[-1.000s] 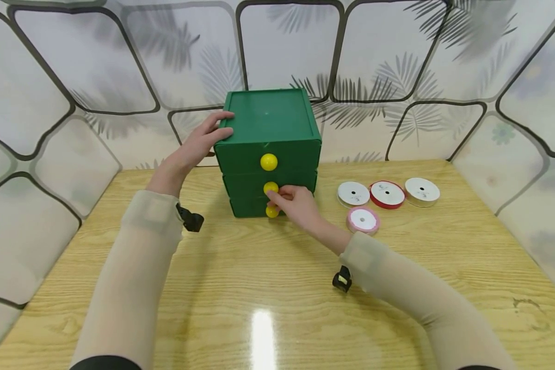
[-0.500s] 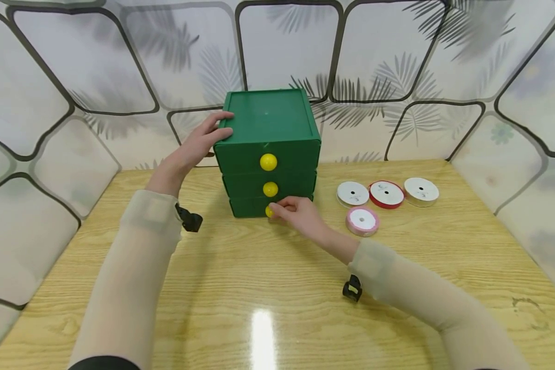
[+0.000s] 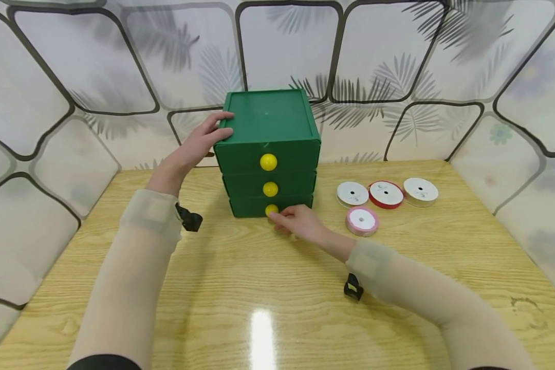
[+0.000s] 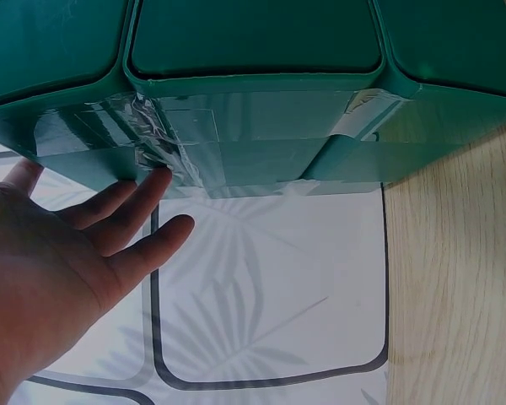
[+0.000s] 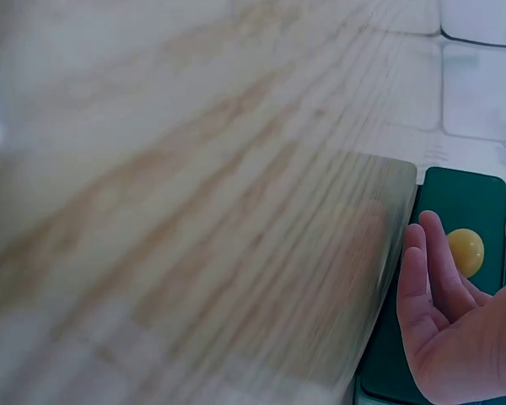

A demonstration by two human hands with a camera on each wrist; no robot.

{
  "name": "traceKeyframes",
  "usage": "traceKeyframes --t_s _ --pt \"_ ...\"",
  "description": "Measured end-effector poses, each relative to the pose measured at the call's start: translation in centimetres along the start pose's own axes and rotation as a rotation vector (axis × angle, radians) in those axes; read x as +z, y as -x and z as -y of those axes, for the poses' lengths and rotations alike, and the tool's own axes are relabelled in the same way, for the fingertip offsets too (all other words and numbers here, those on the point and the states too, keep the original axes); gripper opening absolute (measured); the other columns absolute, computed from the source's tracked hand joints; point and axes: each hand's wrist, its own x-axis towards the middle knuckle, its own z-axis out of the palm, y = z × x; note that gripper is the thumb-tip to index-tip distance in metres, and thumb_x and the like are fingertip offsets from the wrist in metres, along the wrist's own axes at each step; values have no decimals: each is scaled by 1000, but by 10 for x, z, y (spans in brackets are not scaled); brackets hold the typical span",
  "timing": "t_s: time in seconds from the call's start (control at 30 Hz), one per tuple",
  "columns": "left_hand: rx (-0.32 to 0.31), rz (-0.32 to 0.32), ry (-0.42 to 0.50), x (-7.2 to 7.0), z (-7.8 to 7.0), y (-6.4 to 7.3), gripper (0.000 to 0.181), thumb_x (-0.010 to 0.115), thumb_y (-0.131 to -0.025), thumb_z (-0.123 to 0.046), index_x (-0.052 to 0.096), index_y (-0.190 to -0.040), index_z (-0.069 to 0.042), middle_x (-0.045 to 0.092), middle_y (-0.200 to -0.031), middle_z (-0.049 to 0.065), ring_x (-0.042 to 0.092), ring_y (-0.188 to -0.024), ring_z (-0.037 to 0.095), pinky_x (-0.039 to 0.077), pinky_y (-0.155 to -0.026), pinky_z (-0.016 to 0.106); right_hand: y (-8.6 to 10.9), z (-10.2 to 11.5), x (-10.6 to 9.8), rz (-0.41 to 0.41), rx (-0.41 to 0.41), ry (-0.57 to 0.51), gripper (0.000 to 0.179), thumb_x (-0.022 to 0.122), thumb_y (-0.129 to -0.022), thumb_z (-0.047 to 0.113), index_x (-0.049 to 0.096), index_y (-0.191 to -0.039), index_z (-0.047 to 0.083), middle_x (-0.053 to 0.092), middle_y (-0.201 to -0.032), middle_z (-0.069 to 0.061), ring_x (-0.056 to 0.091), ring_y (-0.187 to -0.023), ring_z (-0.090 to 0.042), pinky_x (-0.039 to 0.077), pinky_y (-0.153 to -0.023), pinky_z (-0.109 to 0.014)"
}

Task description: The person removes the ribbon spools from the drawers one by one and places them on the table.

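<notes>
A green three-drawer box (image 3: 267, 114) with round yellow knobs stands on the wooden table; all its drawers look pushed in. My left hand (image 3: 196, 146) rests on the box's top left edge with its fingers spread. The left wrist view shows that hand (image 4: 76, 261) loosely extended along the side, beside strips of clear tape (image 4: 274, 139). At the bottom drawer is my right hand (image 3: 302, 223), its fingertips right by the lowest knob (image 3: 271, 209). In the right wrist view the right hand's fingers (image 5: 438, 270) and thumb are parted, with a yellow knob (image 5: 465, 251) visible between them.
Right of the box lie several ribbon spools: a white one (image 3: 352, 193), a red-edged one (image 3: 386, 194), a cream-edged one (image 3: 420, 191) and a pink one (image 3: 362, 221). A patterned backdrop (image 3: 287, 46) stands close behind the box.
My right hand has moved down from the middle knob to the lowest knob, and its fingers have since shifted slightly lower, showing more of that knob. The left hand and box have stayed put.
</notes>
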Motion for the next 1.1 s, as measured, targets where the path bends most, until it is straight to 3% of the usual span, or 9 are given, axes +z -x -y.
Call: traceKeyframes --t_s 0.33,0.7,1.1 --pt "6 15 11 -1 0 -1 57 44 -102 -38 24 -154 -25 12 -161 10 21 -142 33 24 -103 63 -10 4 2 -24 -3 23 43 61 -96 40 75 -88 1 73 -80 -5 65 -67 -17 43 -50 -23" --pt "3 12 12 -1 1 0 56 44 -103 -38 24 -154 -25 13 -160 10 22 -141 33 24 -103 63 -19 -2 9 -84 15 -81 37 67 -93 31 76 -85 -4 73 -76 -9 67 -63 -16 55 -61 -28" --pt "3 9 18 0 2 0 56 44 -103 -38 24 -154 -25 12 -161 8 21 -142 32 25 -102 62 -18 -3 7 -72 29 -143 36 68 -93 28 76 -88 -6 72 -77 -12 68 -63 -18 54 -60 -27"
